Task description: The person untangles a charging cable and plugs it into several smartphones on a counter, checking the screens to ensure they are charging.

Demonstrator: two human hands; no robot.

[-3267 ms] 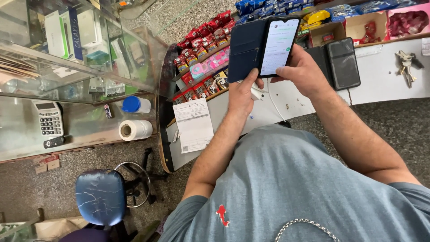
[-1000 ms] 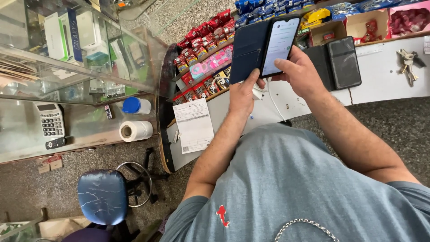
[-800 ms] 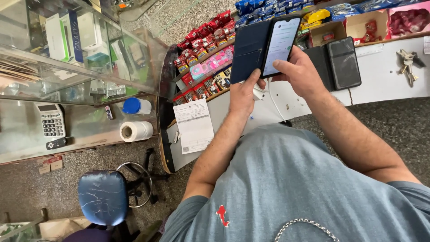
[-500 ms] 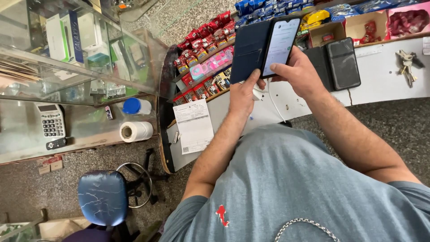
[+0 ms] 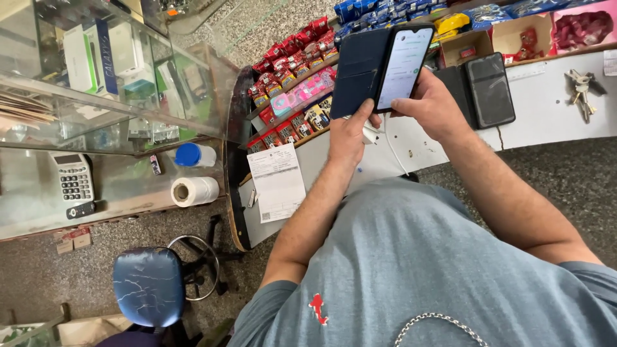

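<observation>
Head view shows the phone (image 5: pixel 403 67), in an open dark folio case (image 5: pixel 360 71), raised above the white counter (image 5: pixel 553 103). The left hand (image 5: pixel 349 138) closes on the cover's lower edge; the right hand (image 5: pixel 432 109) grips the handset, thumb at its lit screen. The step looks like reading or scrolling; a further touch needs only the thumb. Both forearms angle upward, elbows bent

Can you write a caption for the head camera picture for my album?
Two hands, left hand and right hand, hold a phone in an open case above a shop counter.
</observation>
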